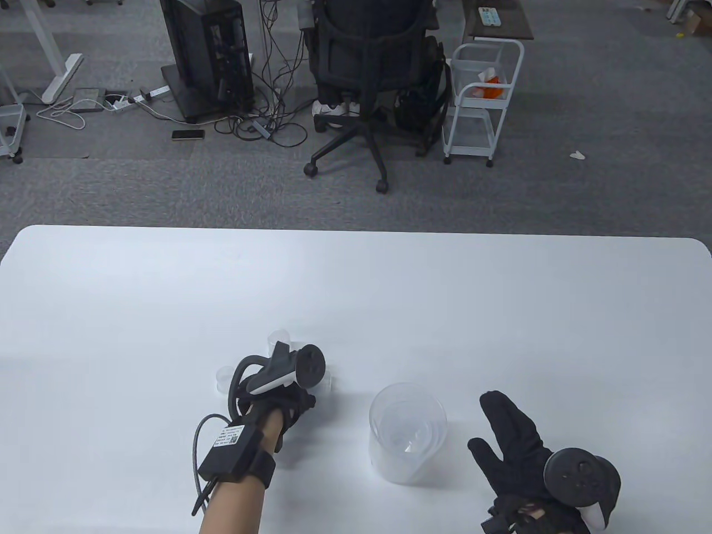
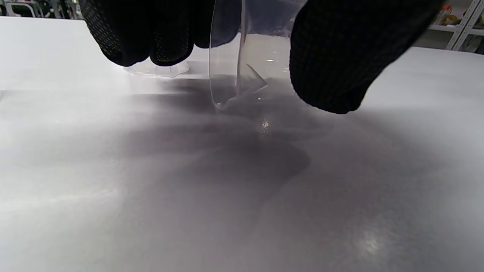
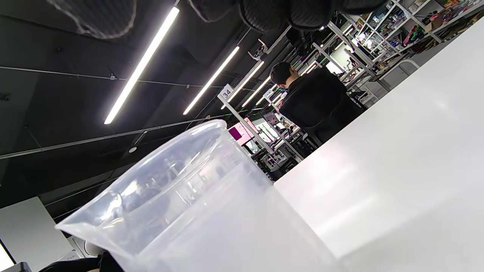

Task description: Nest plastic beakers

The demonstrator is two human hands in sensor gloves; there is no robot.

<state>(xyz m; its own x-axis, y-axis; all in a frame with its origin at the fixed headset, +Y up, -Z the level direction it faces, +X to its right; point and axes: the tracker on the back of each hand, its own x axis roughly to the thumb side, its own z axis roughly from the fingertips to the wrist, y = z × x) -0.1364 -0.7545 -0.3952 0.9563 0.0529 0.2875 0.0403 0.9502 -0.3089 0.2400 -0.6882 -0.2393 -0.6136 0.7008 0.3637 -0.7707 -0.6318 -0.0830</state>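
A large clear plastic beaker stands upright on the white table, with smaller clear beakers nested inside it. It also fills the lower left of the right wrist view. My left hand is to its left. In the left wrist view its fingers and thumb grip a small clear beaker, tilted with its rim at the table. Two more small clear beakers show around that hand, one beyond it and one to its left. My right hand is open just right of the large beaker, not touching it.
Another small clear beaker stands on the table behind my left fingers. An office chair and a white cart stand on the floor beyond the table's far edge.
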